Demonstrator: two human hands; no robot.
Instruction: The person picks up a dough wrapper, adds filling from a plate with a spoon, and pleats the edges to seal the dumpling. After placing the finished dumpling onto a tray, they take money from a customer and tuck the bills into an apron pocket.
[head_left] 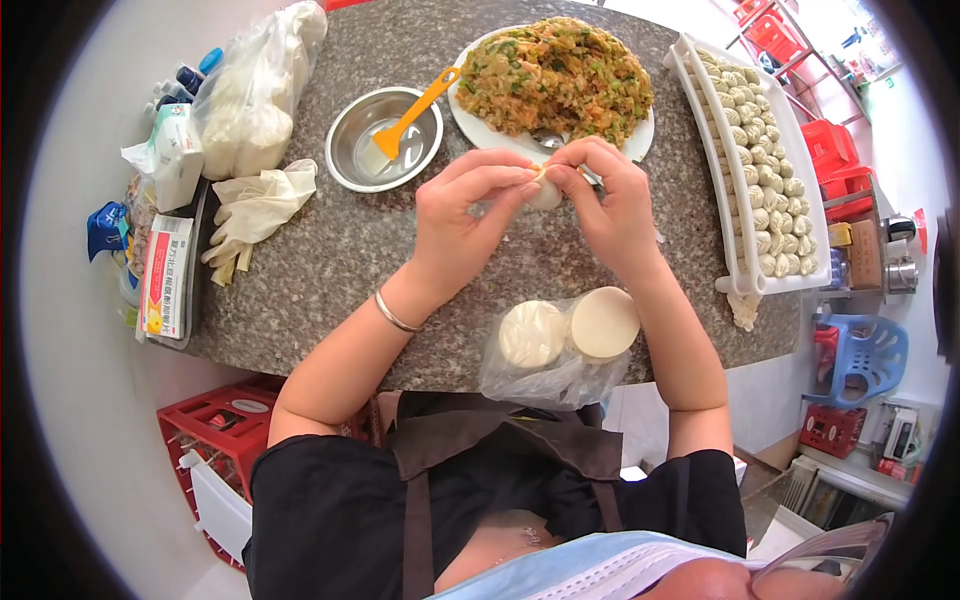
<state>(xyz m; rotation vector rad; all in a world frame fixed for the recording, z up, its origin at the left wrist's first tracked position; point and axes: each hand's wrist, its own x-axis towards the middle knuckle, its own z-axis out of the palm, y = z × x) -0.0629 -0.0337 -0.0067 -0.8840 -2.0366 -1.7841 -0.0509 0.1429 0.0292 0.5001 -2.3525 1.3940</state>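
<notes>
So the person's got both hands up over the middle of the frame, working on one small dumpling (546, 192). The left hand (465, 215) has its thumb and fingertips pressed together on the left edge of the dough, and the right hand (610, 200) is pinching the other edge, so the dumpling sits squeezed between the two, just above the grey stone table (330, 270). There's a thin bracelet (393, 315) on the left wrist.

Right behind the hands, at the top centre, is a white plate (470, 125) piled high with chopped filling (555, 75), greenish and orange. To its left sits a steel bowl (350, 150) with an orange spatula (415, 110) leaning in it.

Over on the right side of the frame a long white tray (690, 110) is packed with rows of folded dumplings (755, 150).

Lower centre, near the table's edge, there's a clear plastic bag (555, 378) holding two stacks of round wrappers (605, 322), the stacks touching each other.

On the left side of the frame lies a crumpled pair of pale gloves (255, 210), and above them a knotted plastic bag of something white (250, 95). A flat red-and-white box (165, 275) rests at the far left edge of the table.
</notes>
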